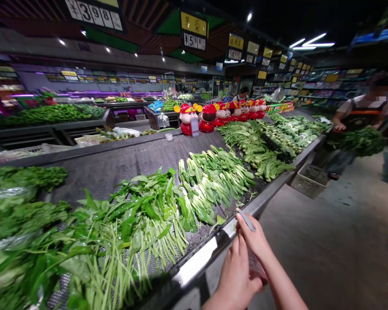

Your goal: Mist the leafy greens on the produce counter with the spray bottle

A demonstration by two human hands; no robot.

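Both of my hands are close together over the front edge of the vegetable stand [194,263]. My right hand [252,236] is closed, with a narrow flat grey strip [246,220] pinched at the fingertips; its exact kind is unclear. My left hand [233,272] sits just below and to the left, fingers curled around a partly hidden, clear-looking thing [256,266] that I cannot make out. Closest on the stand are bundles of pale-stemmed leafy greens [210,183]. Long-stemmed water spinach [139,224] lies to their left.
Curly greens [22,206] lie at far left. Red figurines [207,119] line the back of the stand. At right, a person [358,112] holds greens [358,141] near a plastic crate [310,178] on the floor. Price signs [194,32] hang overhead.
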